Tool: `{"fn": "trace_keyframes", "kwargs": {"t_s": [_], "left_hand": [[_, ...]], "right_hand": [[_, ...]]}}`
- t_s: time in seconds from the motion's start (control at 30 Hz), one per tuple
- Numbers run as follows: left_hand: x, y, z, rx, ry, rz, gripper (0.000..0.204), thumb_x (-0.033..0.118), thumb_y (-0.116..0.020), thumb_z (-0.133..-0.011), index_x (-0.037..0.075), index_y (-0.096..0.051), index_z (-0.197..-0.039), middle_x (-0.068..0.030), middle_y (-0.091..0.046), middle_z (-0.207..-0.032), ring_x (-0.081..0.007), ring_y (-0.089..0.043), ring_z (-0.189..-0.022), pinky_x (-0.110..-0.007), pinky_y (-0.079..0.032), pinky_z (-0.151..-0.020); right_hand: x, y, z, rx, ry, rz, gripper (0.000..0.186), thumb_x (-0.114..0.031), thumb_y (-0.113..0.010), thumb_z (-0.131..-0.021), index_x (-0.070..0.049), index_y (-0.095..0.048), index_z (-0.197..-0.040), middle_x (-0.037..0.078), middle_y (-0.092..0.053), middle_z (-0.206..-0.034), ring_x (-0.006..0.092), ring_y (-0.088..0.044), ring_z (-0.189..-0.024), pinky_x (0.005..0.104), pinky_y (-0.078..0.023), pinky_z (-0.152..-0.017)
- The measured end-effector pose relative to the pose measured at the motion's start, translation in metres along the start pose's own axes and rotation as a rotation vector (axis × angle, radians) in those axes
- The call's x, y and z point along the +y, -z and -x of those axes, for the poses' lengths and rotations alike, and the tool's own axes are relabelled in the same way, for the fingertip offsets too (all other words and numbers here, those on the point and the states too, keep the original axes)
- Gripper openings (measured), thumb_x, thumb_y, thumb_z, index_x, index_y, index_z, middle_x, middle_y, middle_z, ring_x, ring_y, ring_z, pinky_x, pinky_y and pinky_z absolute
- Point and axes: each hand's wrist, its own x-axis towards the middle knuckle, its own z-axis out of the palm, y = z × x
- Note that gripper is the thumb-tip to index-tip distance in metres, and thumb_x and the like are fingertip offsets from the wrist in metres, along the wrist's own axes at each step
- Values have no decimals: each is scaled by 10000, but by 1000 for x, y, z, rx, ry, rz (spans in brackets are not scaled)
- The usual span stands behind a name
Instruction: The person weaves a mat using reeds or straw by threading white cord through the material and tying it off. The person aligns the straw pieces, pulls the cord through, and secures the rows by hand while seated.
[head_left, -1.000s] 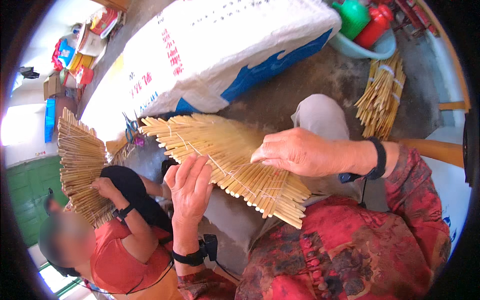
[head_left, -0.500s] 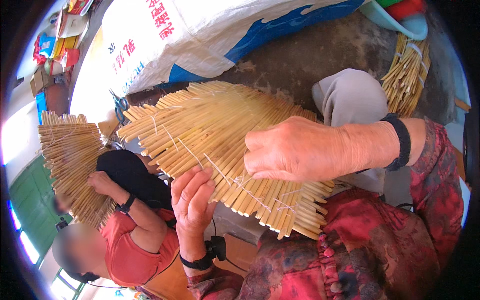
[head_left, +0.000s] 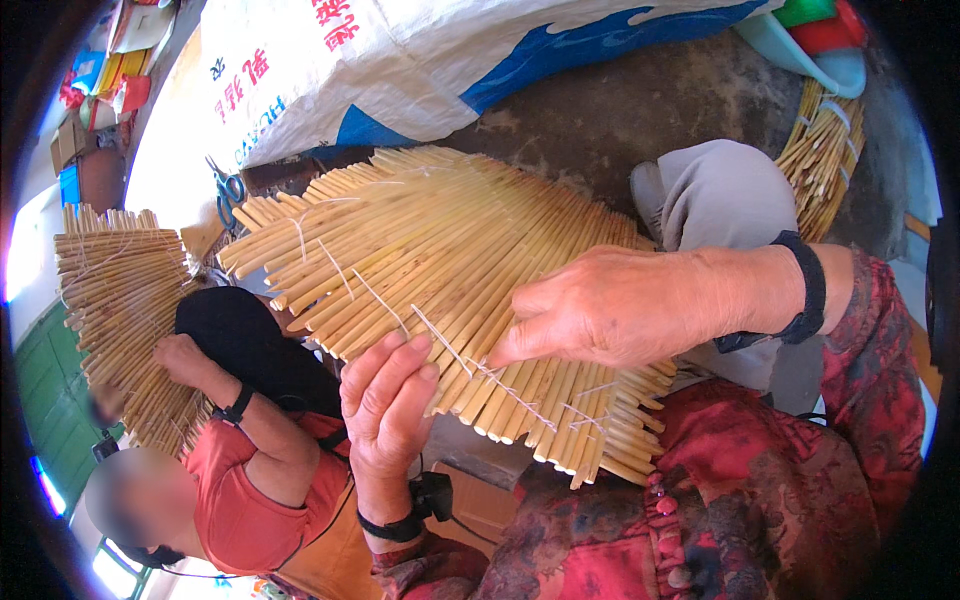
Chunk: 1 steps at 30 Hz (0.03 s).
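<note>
A fan-shaped mat of straw-coloured stalks [head_left: 430,235], laced with white thread, spreads before me. My left hand [head_left: 385,405] grips its lower left edge, fingertips on top and the thumb out of sight. Over the lower middle of the mat is my right hand [head_left: 610,310], its fingers curled in. The right index finger points down-left, its tip at a line of white thread stitches [head_left: 510,390]. What the other right fingers hold, if anything, is hidden. Loose white thread ends lie across the stalks near my left fingertips.
Left of me another person [head_left: 265,475] in an orange-red top holds a similar stalk mat [head_left: 125,310]. Blue-handled scissors [head_left: 230,190] lie beside a large white and blue woven sack [head_left: 400,70]. A tied stalk bundle [head_left: 825,160] rests at far right below a light blue basin [head_left: 835,70].
My right hand has shifted slightly right, and its index finger now reaches out onto the stitches instead of being curled in. My left hand keeps its hold; the view has shifted a little.
</note>
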Motion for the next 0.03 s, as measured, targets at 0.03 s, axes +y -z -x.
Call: {"fn": "trace_keyframes", "kwargs": {"t_s": [0.03], "left_hand": [[-3, -2, 2, 7, -2, 5, 357, 39, -639, -658, 62, -552, -1003, -130, -643, -1081, -320, -584, -1028, -431, -450, -901]], "right_hand": [[0, 0, -1, 17, -9, -27, 224, -168, -502, -883, -84, -634, -1044, 165, -597, -763, 373, -629, -733, 450, -505, -622]]}}
